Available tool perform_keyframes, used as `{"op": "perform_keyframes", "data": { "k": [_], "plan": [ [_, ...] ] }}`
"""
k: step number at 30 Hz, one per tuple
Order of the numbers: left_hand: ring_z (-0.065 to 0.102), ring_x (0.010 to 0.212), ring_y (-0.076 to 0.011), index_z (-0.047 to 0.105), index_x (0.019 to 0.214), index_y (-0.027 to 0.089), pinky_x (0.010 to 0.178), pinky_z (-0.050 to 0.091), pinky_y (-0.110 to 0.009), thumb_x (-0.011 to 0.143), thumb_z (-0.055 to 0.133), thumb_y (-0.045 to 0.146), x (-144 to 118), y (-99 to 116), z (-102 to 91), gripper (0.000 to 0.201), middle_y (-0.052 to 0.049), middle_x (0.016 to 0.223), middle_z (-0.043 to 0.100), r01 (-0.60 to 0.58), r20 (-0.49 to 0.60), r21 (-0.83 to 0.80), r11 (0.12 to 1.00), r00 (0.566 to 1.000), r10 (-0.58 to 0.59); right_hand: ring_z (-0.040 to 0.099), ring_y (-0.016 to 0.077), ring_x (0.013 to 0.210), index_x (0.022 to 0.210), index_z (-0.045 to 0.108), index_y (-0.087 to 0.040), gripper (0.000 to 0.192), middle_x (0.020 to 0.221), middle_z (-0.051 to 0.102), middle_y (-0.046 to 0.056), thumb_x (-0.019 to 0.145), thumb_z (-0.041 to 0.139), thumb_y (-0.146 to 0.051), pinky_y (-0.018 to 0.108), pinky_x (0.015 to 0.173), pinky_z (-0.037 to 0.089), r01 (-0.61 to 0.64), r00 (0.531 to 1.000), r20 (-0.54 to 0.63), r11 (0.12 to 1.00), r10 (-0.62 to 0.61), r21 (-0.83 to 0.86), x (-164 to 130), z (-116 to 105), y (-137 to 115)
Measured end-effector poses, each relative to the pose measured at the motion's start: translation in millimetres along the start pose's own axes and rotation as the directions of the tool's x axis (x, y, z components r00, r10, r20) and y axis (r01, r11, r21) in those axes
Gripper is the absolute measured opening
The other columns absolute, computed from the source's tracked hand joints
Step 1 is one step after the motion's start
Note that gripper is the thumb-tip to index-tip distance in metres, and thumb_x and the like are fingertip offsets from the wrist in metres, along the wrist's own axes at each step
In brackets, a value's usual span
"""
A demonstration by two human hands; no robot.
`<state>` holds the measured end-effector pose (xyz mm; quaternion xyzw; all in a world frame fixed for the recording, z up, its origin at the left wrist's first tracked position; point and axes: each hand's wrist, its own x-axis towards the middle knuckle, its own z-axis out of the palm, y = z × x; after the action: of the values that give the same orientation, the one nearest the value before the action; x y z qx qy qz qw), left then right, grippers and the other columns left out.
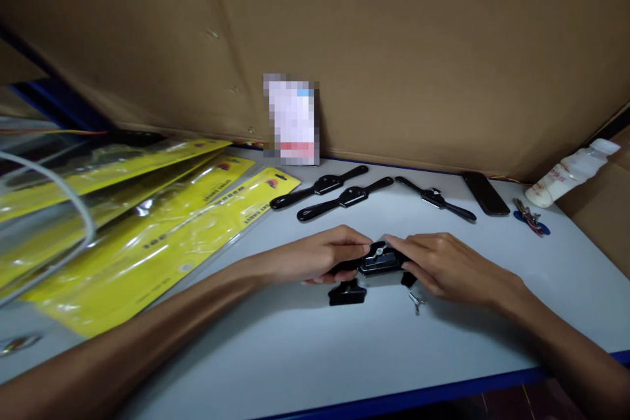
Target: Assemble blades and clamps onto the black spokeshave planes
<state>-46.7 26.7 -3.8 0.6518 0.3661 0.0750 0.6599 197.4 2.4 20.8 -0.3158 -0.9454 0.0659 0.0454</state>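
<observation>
- We see the left hand (319, 256) and the right hand (443, 262) meeting over a small black metal tool body (377, 261) with a shiny round screw on top, held just above the smooth pale grey counter (275, 354), near its middle.
- The fingers of both hands are curled and pressed onto the tool body's two ends, pinching it between them.
- Just below the hands on the counter lie a flat black wedge-shaped piece (347, 293) and a small silvery wing screw (416, 302).
- Farther back lie three slim black two-handled metal tools (344, 197) in a loose row.
- On the left, glossy yellow card packets in clear plastic (147, 236) overlap each other.
- At the far right lie a flat black rectangular device (485, 193), a white plastic bottle (566, 177) on its side, and keys with a blue tag (531, 218).
- Matt brown cardboard (394, 46) forms the wall behind.
</observation>
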Motion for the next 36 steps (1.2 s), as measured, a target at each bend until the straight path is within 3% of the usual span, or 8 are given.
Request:
{"op": "perform_keyframes", "data": {
  "k": [5, 15, 21, 29, 36],
  "plan": [
    [0.027, 0.039, -0.0055, 0.048, 0.073, 0.02, 0.035, 0.02, -0.019, 0.095, 0.047, 0.055, 1, -1, 1.8, 0.041, 0.007, 0.055, 0.043, -0.02, -0.013, 0.001, 1.0, 1.0, 0.02, 0.056, 0.0152, 0.065, 0.107, 0.064, -0.017, 0.023, 0.082, 0.065, 0.004, 0.093, 0.049, -0.008, 0.029, 0.059, 0.042, 0.001, 1.0, -0.022, 0.997, 0.001, 0.072, 1, 0, 2],
    [0.025, 0.036, -0.0058, 0.044, 0.068, 0.022, 0.034, 0.017, -0.019, 0.094, 0.047, 0.052, 2, 0, 2.1, 0.041, 0.008, 0.048, 0.041, 0.034, -0.045, 0.001, 0.999, 0.998, -0.034, 0.052, 0.0151, 0.06, 0.11, 0.065, -0.014, 0.026, 0.077, 0.065, 0.005, 0.094, 0.045, -0.01, 0.03, 0.058, 0.04, 0.073, 0.993, -0.097, 0.995, -0.067, 0.067, 1, 11, 5],
    [0.028, 0.038, -0.0051, 0.046, 0.07, 0.02, 0.034, 0.02, -0.018, 0.091, 0.051, 0.055, 1, 3, 3.4, 0.041, 0.008, 0.051, 0.043, -0.013, -0.031, 0.034, 0.999, 0.999, 0.014, 0.059, 0.0157, 0.07, 0.123, 0.059, -0.021, 0.04, 0.091, 0.07, 0.003, 0.088, 0.048, -0.006, 0.029, 0.063, 0.044, -0.034, 0.996, -0.067, 0.969, 0.052, 0.243, 2, 11, 3],
    [0.028, 0.037, -0.0058, 0.053, 0.079, 0.018, 0.032, 0.021, -0.017, 0.092, 0.046, 0.058, 0, 1, 3.8, 0.042, 0.009, 0.05, 0.041, -0.014, -0.015, 0.065, 0.998, 1.0, 0.015, 0.06, 0.0157, 0.073, 0.11, 0.066, -0.022, 0.032, 0.093, 0.071, 0.003, 0.087, 0.049, -0.006, 0.029, 0.065, 0.044, -0.036, 0.996, -0.067, 0.939, 0.063, 0.343, 3, 14, 3],
    [0.028, 0.039, -0.0062, 0.052, 0.08, 0.02, 0.033, 0.021, -0.018, 0.091, 0.052, 0.051, 0, 3, 7.9, 0.033, 0.009, 0.053, 0.042, -0.046, -0.001, 0.008, 0.999, 0.999, 0.046, 0.061, 0.0178, 0.083, 0.121, 0.064, -0.023, 0.043, 0.097, 0.068, 0.005, 0.085, 0.051, -0.004, 0.032, 0.074, 0.049, -0.017, 0.993, -0.106, 0.933, 0.059, 0.359, 2, 5, 3]
  ]
}}
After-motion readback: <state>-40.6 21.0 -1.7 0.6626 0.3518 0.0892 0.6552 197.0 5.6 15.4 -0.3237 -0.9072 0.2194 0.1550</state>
